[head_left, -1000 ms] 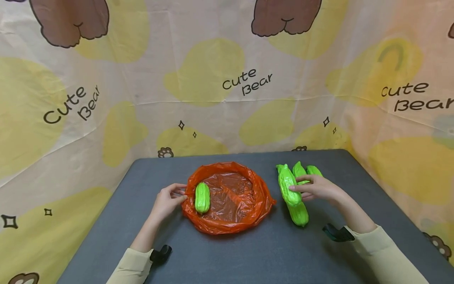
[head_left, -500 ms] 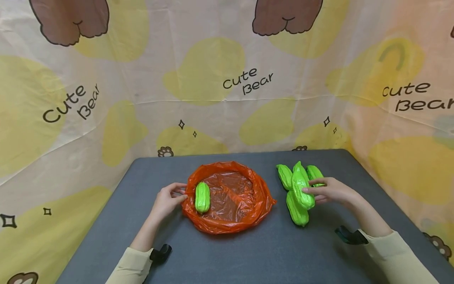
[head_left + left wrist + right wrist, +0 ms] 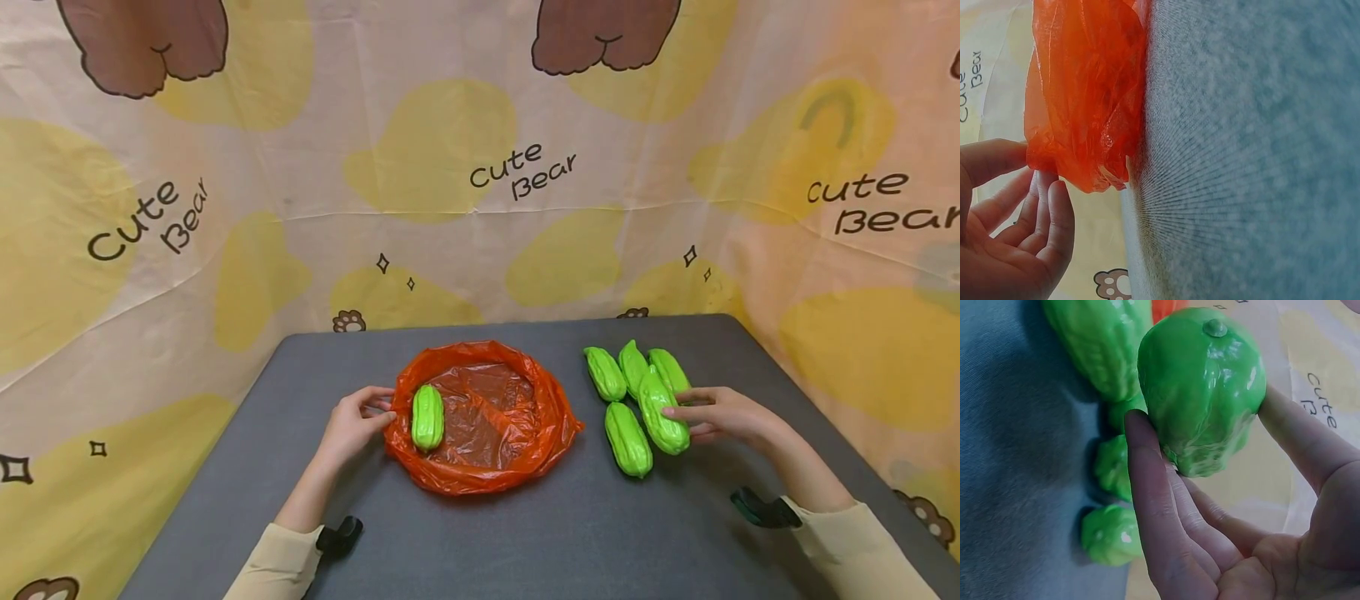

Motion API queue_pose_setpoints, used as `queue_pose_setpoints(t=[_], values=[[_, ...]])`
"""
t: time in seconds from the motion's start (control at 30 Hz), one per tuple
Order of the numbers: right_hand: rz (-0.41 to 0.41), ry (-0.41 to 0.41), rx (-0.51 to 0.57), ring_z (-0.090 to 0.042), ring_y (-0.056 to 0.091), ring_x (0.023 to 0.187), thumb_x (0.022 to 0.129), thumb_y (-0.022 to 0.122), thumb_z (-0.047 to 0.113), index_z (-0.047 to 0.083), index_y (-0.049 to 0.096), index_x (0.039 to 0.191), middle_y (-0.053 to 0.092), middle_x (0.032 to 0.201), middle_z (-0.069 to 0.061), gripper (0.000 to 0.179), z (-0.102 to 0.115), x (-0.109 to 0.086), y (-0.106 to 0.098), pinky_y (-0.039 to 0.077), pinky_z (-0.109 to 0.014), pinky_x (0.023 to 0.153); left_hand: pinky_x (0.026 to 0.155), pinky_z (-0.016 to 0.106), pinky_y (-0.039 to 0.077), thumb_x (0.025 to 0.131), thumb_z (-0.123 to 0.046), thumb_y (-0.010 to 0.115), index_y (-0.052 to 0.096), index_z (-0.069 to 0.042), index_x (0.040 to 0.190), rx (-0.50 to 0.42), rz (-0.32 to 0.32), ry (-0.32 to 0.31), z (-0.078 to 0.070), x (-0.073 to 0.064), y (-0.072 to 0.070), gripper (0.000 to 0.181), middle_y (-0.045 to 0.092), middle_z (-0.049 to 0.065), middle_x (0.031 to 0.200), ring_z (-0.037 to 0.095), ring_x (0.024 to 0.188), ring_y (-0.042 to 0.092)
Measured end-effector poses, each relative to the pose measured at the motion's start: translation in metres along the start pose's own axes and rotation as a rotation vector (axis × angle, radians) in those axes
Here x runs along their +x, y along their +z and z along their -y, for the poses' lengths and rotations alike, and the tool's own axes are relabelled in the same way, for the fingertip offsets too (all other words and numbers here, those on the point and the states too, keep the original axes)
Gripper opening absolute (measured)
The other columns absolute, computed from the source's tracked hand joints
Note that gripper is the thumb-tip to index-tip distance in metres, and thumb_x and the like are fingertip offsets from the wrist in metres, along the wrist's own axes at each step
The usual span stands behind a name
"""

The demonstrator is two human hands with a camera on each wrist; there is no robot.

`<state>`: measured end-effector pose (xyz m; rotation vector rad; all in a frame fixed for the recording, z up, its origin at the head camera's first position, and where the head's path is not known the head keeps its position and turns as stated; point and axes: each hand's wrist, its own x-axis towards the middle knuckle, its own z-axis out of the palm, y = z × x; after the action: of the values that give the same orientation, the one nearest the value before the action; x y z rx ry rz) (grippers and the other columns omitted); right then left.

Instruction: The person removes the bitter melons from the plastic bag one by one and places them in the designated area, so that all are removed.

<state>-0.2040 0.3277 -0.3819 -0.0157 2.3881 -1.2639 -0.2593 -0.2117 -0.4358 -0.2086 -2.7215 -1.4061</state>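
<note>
A red plastic bag (image 3: 555,433) stands on the table with its mouth spread wide. Inside, by its left wall, lies a bright green bitter melon (image 3: 428,418). My left hand (image 3: 358,425) pinches the bag's left rim between thumb and fingers, also plain in the left wrist view. To the right of the bag, my right hand (image 3: 727,415) grips another bitter melon (image 3: 1204,387), thumb on one side and fingers on the other. The right wrist view shows it raised off the table, its stem nub facing the camera. In the head view it partly overlaps the melons behind it.
Several more bitter melons lie on the grey table (image 3: 480,550) at the right: one in front (image 3: 628,442), others behind, such as the far left melon (image 3: 605,375) and the far right melon (image 3: 671,371). A printed cloth (image 3: 465,250) hangs behind the table.
My right hand has carried the bitter melon rightward and slightly toward me, uncovering the melons on the left of the group. The left hand stays at the bag's rim.
</note>
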Motion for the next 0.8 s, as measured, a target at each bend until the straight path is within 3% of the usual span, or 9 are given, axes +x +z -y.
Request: queue_pose_setpoints(t=[0.5,0.8], values=[[0.02,0.056,0.019,-0.033,0.062,0.107,0.09,0.061,0.039,-0.015,0.026,0.141,0.025,0.143,-0.04,0.082,-0.022,0.002,0.001,0.053,-0.04,0.085,0.06,0.025,0.049,0.083,-0.011,0.07,0.064,-0.009,0.117,0.011,0.001,0.008,0.001,0.0,-0.001,0.034,0.066,0.013,0.095,0.017,0.071,0.061],[0.013,0.076,0.002,-0.027,0.064,0.104,0.088,0.064,0.038,-0.013,0.033,0.139,0.039,0.136,-0.037,0.078,-0.028,0.002,0.005,0.054,-0.038,0.082,0.06,0.025,0.049,0.083,-0.011,0.07,0.065,-0.008,0.117,0.001,0.001,-0.002,0.001,0.0,0.0,0.034,0.066,0.014,0.096,0.017,0.072,0.061]])
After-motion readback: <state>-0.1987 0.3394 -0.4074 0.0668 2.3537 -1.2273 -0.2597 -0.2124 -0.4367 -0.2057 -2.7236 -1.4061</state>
